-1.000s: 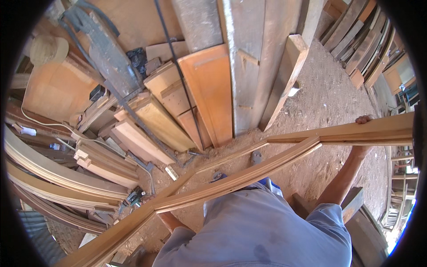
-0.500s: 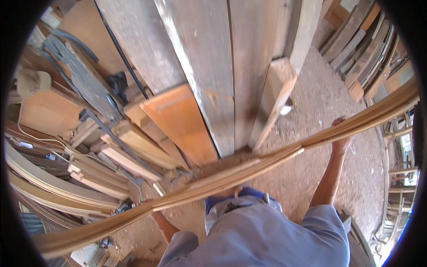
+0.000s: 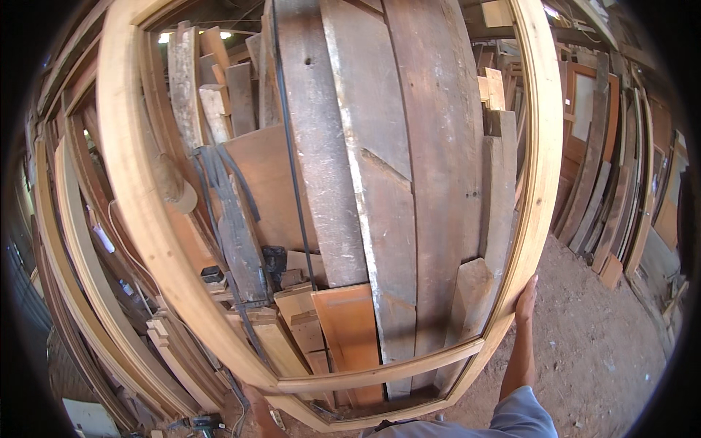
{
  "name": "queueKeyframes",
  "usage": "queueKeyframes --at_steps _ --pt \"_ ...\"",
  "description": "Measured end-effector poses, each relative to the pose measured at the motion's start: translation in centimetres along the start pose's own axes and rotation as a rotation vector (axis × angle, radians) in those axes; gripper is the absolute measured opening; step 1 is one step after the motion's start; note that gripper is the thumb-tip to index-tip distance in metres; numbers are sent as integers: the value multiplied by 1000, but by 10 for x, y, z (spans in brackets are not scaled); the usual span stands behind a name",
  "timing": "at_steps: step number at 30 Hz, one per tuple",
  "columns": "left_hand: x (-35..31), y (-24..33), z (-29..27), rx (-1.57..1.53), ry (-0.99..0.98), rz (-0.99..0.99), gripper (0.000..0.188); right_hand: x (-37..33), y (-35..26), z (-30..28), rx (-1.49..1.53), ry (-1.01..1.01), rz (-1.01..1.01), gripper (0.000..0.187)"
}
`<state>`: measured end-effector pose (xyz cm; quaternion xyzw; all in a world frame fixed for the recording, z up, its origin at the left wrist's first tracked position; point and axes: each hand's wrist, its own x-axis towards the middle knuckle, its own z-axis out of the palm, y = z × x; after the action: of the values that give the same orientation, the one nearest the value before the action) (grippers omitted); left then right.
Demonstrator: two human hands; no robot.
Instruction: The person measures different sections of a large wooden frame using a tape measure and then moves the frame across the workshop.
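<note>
A large pale wooden frame [image 3: 544,182] stands upright before me, with long side rails and a crossbar [image 3: 387,376] near its lower end. My right hand [image 3: 525,299] grips the outer edge of its right rail, low down, fingers partly behind the wood. Low on the left side, my left hand [image 3: 253,400] holds the frame near the crossbar's end; its fingers are mostly hidden by the wood. Through the opening show tall weathered planks [image 3: 445,182] and a shorter orange-brown board [image 3: 350,336] leaning at their foot.
Curved-looking timber lengths [image 3: 87,292] lean at the left, beside stacked short beams [image 3: 182,358]. A cap [image 3: 175,188] hangs behind the left rail. A power tool [image 3: 206,423] lies on the floor at lower left. More boards [image 3: 610,197] lean at the right above the dirt floor [image 3: 591,350].
The wooden frame has swung from a slanting, edge-on position across my body to upright, its opening now facing me. Both hands stay on it, and the view has risen.
</note>
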<state>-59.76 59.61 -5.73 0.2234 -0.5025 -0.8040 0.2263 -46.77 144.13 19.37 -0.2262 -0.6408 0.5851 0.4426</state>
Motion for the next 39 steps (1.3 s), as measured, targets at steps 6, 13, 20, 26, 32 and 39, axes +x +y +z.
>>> queueKeyframes --at_steps 6,13,20,26,32,39 --pt "13 -27 11 69 -41 -51 59 23 29 5 -181 54 58 82" --pt "49 -8 -17 91 -78 -118 55 47 20 7 -199 -31 1 77" --pt "-90 50 -14 -138 -99 -164 43 -20 5 -82 340 -144 125 74" --pt "-139 74 -88 -157 -437 -6 38 -75 -7 -158 346 -240 -41 30" --pt "-208 83 -81 23 14 7 39 -67 -32 -151 491 -156 5 28" --pt "-229 55 -37 48 73 24 39 0 -34 -149 -83 -15 -318 24"
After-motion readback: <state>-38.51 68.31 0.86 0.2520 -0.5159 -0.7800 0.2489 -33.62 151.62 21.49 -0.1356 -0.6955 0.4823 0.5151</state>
